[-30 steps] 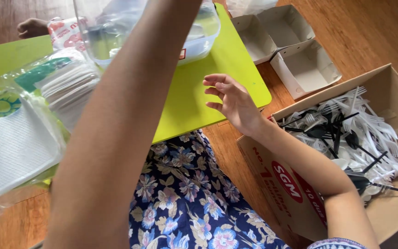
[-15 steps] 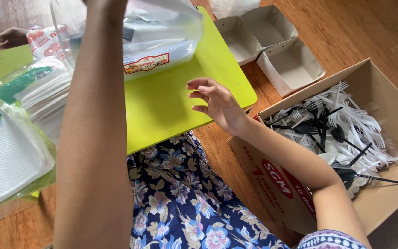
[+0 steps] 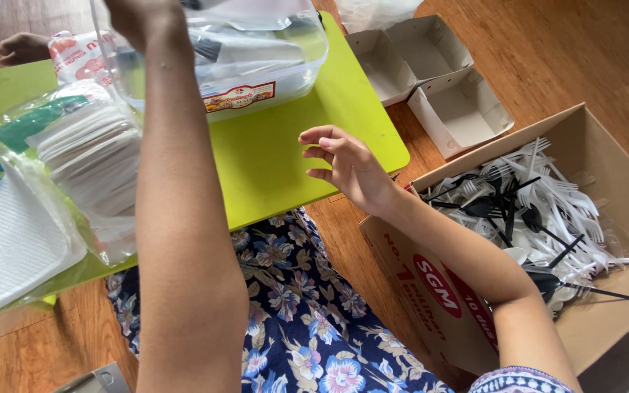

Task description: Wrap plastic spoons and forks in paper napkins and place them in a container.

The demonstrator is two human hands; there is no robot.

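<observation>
My left hand is raised at the top of the view, fingers closed on the near edge of a clear plastic tub that holds wrapped items and carries a red and yellow label. The tub is over the far part of the lime-green table. My left forearm crosses the middle of the picture. My right hand hovers over the table's right front edge, empty, with its fingers loosely curled and apart. Just to its right, on the floor, stands a cardboard box full of white and black plastic cutlery.
A bagged stack of white paper napkins and a bagged white pad lie on the table's left. Two open white paper boxes sit on the wooden floor behind the cutlery. Another person's foot shows at far left.
The clear tub has come nearer and lower over the table with my left hand on it. My right hand has stayed hovering by the table edge.
</observation>
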